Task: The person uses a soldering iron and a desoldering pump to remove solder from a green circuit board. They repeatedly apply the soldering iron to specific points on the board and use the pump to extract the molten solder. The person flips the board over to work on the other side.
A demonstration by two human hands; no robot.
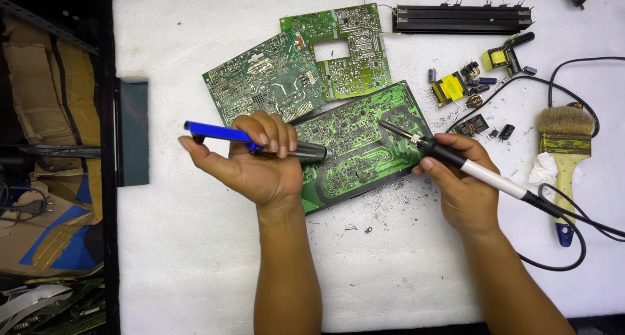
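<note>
The white padded mat (195,257) carries everything, and the dark green circuit board (364,146) lies flat near its middle, solder side up, its upper left corner tucked under two lighter boards (306,61). It looks thin, stiff and light, likely to slide on the mat unless pinned, and its traces look fragile, so the bare edges seem the safest place to take it. Left of the board's middle, the left hand (257,162) is wrapped tight around a blue and grey desoldering pump (260,141), nozzle resting on the board. At the board's right edge, the right hand (459,179) pinches the soldering iron (456,159) like a pen, well back on its handle, tip touching the board. Loose small components (475,91) lie beyond that edge.
</note>
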